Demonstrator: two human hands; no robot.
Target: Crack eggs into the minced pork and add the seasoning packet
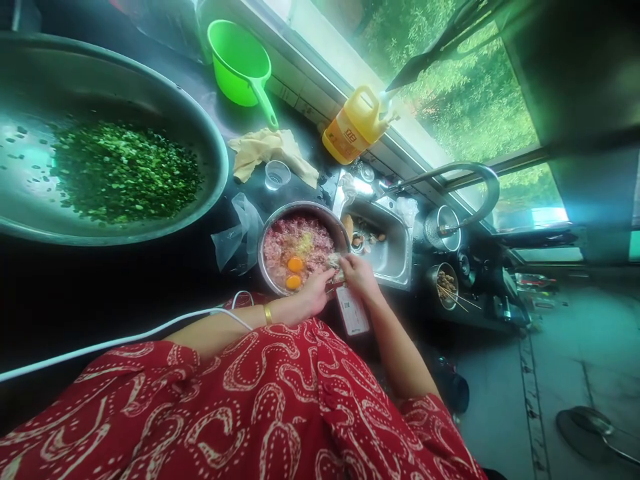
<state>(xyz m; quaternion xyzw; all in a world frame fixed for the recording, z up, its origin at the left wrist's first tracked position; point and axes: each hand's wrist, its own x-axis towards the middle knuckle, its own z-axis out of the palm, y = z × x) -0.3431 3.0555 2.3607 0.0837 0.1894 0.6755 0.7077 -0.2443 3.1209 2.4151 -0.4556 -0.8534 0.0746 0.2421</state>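
Hands at the meat bowl

My left hand (316,291) and right hand (356,273) pinch a small packet (336,270) together over the rim of the bowl (265,233) of minced meat and two egg yolks (295,272), beside the sink (395,257).

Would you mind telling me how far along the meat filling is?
Done: two eggs sit cracked, unbroken, on the minced meat in the bowl. In hand: left hand and right hand work a small packet at its rim. Left: chopped greens remain in the large basin.
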